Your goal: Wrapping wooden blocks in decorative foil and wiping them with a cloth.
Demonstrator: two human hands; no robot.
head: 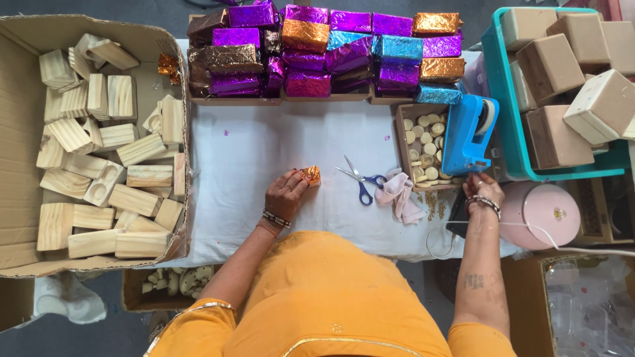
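Note:
My left hand (286, 193) rests on the white cloth (251, 152) and grips a small block wrapped in orange foil (311, 174). My right hand (481, 188) reaches to the base of the blue tape dispenser (467, 135), fingers curled at its lower edge; what it pinches is too small to tell. Blue-handled scissors (360, 182) lie between the two hands, beside a crumpled pink cloth (400, 196).
A cardboard box of bare wooden blocks (99, 145) stands at the left. Foil-wrapped blocks in purple, orange and blue (331, 49) are stacked at the back. A small box of pale round pieces (423, 149), a teal crate of tan blocks (562, 73) and a pink round lid (546, 211) sit at the right.

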